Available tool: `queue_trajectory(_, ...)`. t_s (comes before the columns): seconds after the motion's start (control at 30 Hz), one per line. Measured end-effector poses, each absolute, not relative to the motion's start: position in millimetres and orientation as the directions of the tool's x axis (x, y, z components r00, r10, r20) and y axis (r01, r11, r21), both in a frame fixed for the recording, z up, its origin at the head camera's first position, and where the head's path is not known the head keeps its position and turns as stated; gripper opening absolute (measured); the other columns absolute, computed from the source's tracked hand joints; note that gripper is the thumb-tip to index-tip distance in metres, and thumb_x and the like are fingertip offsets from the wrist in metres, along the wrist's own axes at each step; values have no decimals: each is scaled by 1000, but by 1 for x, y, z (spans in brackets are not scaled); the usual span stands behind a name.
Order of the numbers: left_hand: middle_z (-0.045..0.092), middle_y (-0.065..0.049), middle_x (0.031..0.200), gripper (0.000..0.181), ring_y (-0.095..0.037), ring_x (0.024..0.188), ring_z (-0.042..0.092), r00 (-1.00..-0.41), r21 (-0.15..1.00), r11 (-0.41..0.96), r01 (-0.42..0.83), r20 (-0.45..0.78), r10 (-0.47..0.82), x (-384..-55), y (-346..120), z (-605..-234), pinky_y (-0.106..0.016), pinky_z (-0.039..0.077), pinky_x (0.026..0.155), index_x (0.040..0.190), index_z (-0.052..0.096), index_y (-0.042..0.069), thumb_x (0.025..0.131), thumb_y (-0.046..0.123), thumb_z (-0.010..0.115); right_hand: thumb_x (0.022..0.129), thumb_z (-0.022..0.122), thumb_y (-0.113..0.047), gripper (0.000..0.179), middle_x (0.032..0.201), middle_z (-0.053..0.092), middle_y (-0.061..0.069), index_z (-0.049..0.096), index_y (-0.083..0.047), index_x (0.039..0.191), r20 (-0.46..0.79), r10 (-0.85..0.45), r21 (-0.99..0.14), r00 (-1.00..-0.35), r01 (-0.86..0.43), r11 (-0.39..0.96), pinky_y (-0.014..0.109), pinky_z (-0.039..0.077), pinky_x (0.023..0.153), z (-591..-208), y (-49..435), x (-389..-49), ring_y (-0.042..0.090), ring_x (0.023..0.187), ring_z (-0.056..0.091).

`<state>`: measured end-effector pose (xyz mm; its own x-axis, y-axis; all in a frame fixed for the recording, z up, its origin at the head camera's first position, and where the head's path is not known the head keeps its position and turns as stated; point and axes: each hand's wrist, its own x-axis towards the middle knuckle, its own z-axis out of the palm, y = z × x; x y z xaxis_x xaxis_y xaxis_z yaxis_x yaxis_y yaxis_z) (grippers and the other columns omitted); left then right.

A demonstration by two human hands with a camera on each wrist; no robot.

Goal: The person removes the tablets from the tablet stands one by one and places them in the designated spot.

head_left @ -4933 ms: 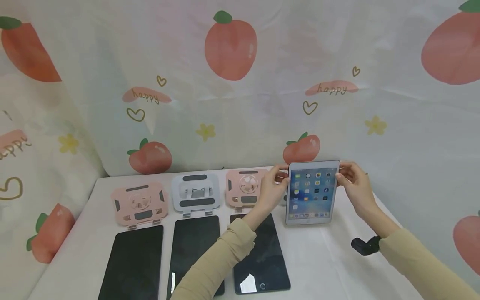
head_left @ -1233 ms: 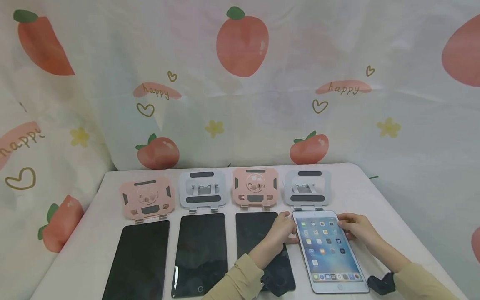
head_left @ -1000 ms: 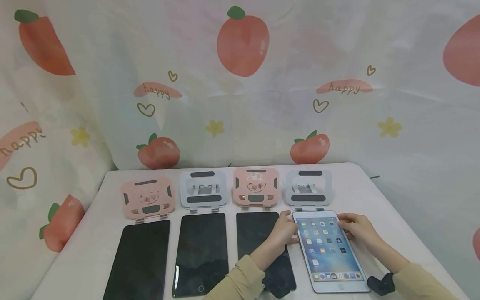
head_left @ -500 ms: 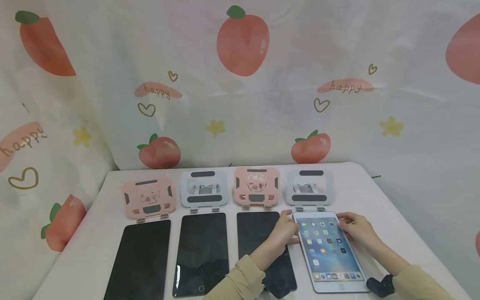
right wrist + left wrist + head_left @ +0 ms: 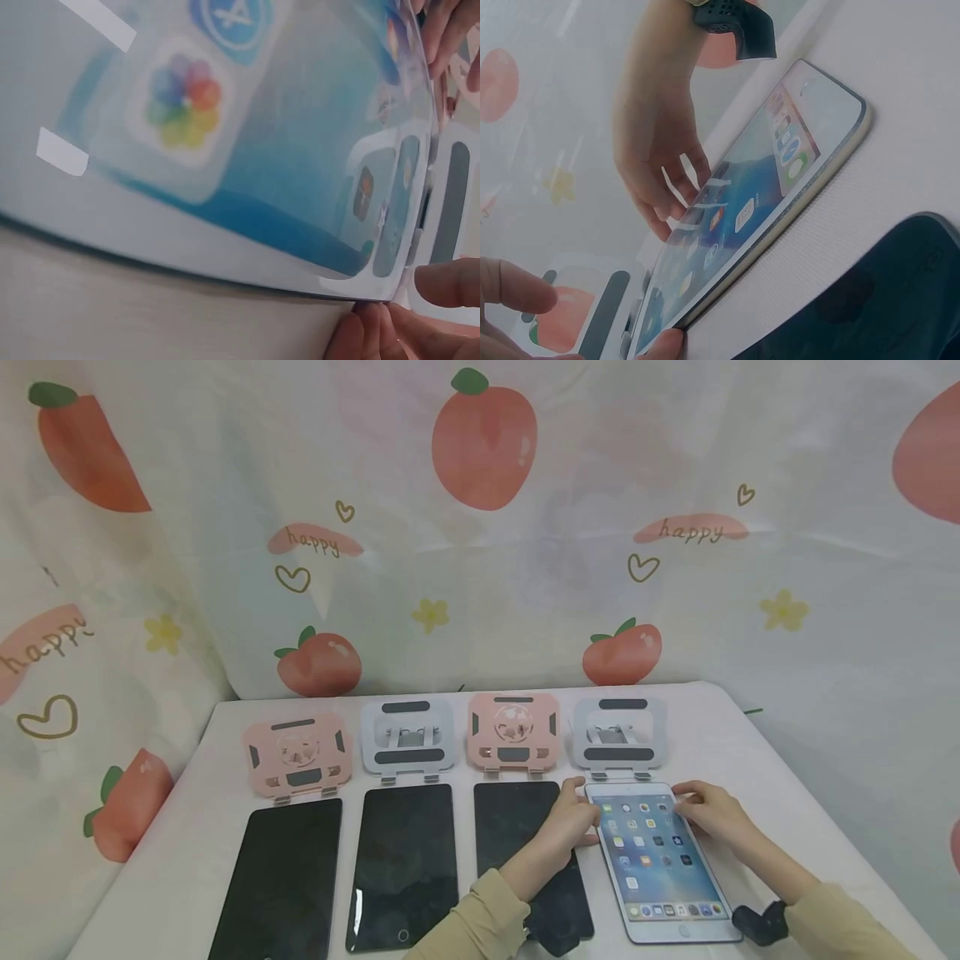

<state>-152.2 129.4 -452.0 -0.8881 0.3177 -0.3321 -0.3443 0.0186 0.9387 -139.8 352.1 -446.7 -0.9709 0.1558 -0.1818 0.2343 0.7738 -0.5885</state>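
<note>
A white tablet (image 5: 660,860) with a lit screen of app icons lies face up on the table. My left hand (image 5: 558,835) is at its upper left edge, and in the left wrist view one fingertip (image 5: 666,346) touches the corner while another finger stays off it. At the upper right edge is my right hand (image 5: 720,818); the right wrist view shows fingertips (image 5: 367,330) against the rim and the thumb (image 5: 450,282) apart from it. Just behind the tablet lies a grey-blue tablet stand (image 5: 618,756). My left forearm partly covers a dark tablet (image 5: 517,818).
Two more dark tablets (image 5: 405,860) lie to the left, the leftmost being another dark tablet (image 5: 281,877). Behind them are a pink stand (image 5: 513,752), a grey-blue stand (image 5: 408,760) and a further pink stand (image 5: 300,772). A peach-printed cloth (image 5: 510,593) hangs beyond the white table (image 5: 750,752).
About five seconds ago both hands held the lit tablet upright above the table. It now lies flat before the right-hand stand. Over the last second, hands and tablet hardly move.
</note>
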Motion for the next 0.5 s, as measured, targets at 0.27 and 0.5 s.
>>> queue_trajectory(0.27, 53, -14, 120, 68, -20, 96, 56, -887, 938, 44, -343, -339, 315, -154, 119, -450, -44, 55, 87, 141, 39, 8, 75, -2, 52, 94, 51, -24, 50, 102, 60, 23, 44, 9, 131, -232, 124, -573, -965, 239, 784, 23, 51, 63, -475, 373, -163, 20, 81, 60)
queue_trajectory(0.5, 49, -19, 130, 67, -22, 101, 57, -885, 946, 38, -322, -315, 342, -163, 98, -449, -42, 56, 88, 142, 39, 6, 77, -3, 51, 92, 56, -43, 60, 105, 59, 17, 46, 0, 134, -215, 59, -595, -975, 179, 784, 33, 57, 73, -501, 394, -183, 19, 85, 58)
